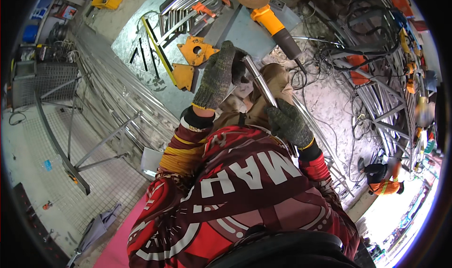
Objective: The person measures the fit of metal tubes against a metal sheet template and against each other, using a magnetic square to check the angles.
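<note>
Tube [258, 80], one, was gripped by two gloved hands: left hand [217, 75] fingers curled at far end, right hand [288, 122] fingers wrapped nearer. One grinder [268, 18] lay beyond.

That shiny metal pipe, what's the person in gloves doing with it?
A person in knit work gloves holds a shiny metal tube with both hands. The left hand grips its upper end and the right hand grips it lower down. Just beyond, on a metal workbench, lies an angle grinder with a yellow body, beside orange brackets. Cables and metal frames crowd the floor to the right. Another person crouches farther off.
</note>
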Demonstrator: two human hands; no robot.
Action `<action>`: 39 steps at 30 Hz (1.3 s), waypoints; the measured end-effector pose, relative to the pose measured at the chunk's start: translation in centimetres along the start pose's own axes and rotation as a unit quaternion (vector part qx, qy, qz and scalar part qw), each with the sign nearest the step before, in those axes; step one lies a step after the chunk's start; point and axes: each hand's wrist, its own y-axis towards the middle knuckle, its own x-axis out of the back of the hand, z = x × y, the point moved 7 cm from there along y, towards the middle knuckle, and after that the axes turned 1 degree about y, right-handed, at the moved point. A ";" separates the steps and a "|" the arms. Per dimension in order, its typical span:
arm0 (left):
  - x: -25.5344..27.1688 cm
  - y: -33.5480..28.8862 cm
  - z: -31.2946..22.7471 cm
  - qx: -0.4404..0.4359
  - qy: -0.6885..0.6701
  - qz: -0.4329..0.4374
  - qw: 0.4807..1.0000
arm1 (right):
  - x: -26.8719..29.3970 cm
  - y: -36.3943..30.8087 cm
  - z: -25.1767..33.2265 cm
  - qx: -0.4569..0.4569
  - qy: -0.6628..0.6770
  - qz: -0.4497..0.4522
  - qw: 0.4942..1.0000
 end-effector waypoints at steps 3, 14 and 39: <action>-0.6 0.1 -1.2 -0.029 0.034 0.065 0.997 | -1.3 0.3 -3.5 -0.103 0.307 -0.041 0.945; -3.6 -1.7 -2.7 0.030 -0.127 0.229 0.965 | 0.0 0.5 -1.7 -0.119 0.327 -0.034 0.937; -1.5 -1.5 -2.6 0.045 -0.217 0.183 0.958 | -0.5 0.8 -1.0 -0.191 0.426 -0.056 0.882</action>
